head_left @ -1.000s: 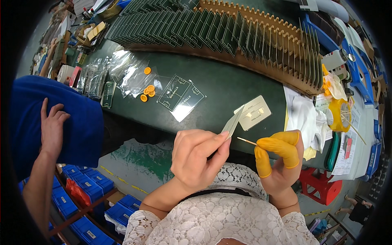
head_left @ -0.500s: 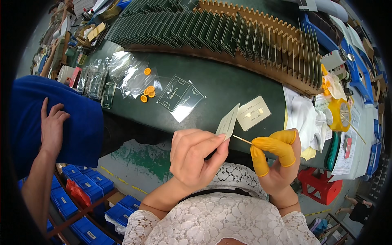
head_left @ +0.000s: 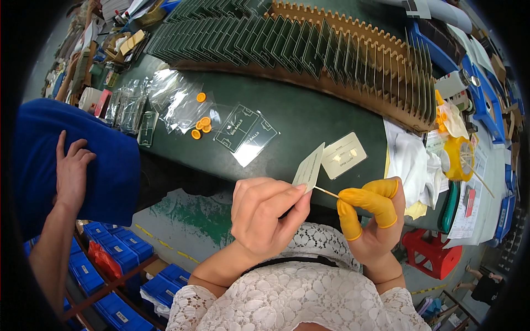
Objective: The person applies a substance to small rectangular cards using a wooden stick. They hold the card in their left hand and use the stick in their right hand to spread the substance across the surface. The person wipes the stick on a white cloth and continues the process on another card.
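Pinched between the thumb and fingers of my left hand [head_left: 265,215] is a cream card [head_left: 309,164], held tilted above the table's near edge. My right hand [head_left: 378,218], with yellow finger cots on its thumb and fingers, grips a thin wooden swab [head_left: 328,192]. The swab's far tip meets the card's lower edge by my left thumb; whether it touches is hard to tell. Just beyond, a second cream card [head_left: 344,155] lies flat on the dark green table [head_left: 298,110].
Dark green cards [head_left: 248,44] stand in a slotted cardboard rack [head_left: 381,99] along the back. Orange discs [head_left: 205,121], clear bags [head_left: 182,102] and a bagged green card [head_left: 243,129] lie left of centre. A yellow tape roll [head_left: 455,157] sits right. Another person's hand [head_left: 74,171] rests at left.
Both hands stay in nearly the same place. The card in my left hand and the swab have shifted only very slightly, with the swab's tip still at the card's lower edge.
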